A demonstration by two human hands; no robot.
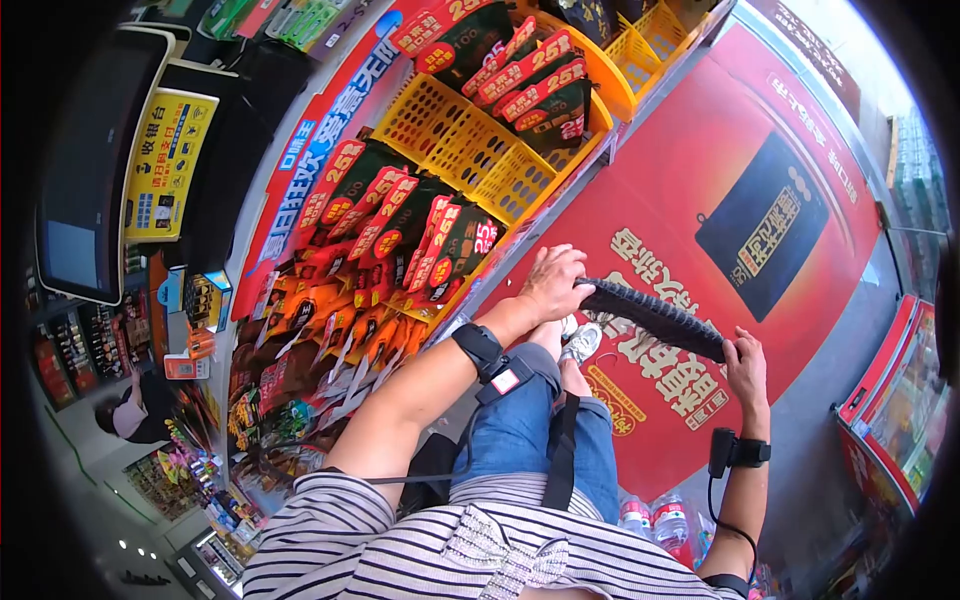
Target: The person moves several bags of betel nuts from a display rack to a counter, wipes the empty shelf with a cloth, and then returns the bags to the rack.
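Observation:
Both my hands hold a long black ribbed plastic piece level in front of me. My left hand is shut on its left end, close to the shelf of snack packets. The right end rests under the fingers of my right hand. Each wrist wears a black band with a cable. Below the piece I see my jeans and a white shoe.
Yellow plastic baskets full of red and dark green packets line the shelf to the left. A large red poster with a black pouch lies behind the hands. Water bottles stand low right. A screen and another person are far left.

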